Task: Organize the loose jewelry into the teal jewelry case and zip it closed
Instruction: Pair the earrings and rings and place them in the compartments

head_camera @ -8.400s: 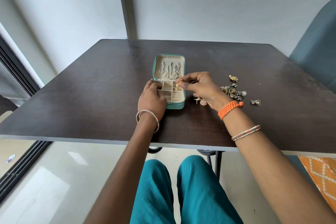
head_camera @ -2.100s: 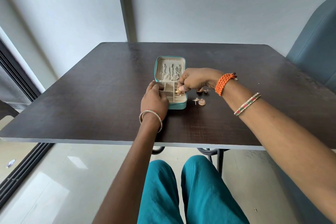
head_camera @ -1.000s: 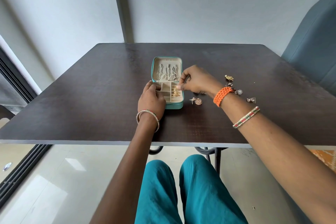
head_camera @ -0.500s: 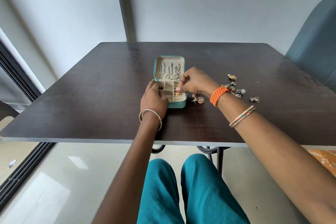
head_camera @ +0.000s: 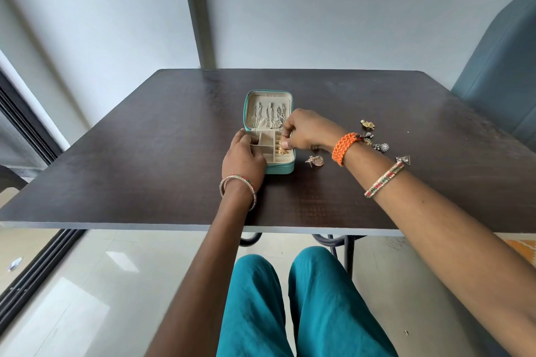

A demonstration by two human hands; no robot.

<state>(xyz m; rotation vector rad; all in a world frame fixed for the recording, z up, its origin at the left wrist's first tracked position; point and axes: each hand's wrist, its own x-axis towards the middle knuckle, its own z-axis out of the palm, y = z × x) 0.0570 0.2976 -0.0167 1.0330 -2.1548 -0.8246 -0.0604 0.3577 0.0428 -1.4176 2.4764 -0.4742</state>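
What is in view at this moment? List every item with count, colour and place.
jewelry case: one, teal with cream lining, open, table centre.
chains: several, silver, hanging in the case lid.
gold earrings: a few, in a right-hand compartment of the case tray.
round earring pair: rose-gold, on the table right of the case.
loose jewelry pile: mixed gold and silver, further right, partly behind the wrist.
triangular earring: one, silver, by the right forearm.
table: one, dark brown.
chair: one, blue-grey, far right.
left hand: holds the case's left edge.
right hand: fingertips curled over the tray; whether they pinch a piece cannot be told.
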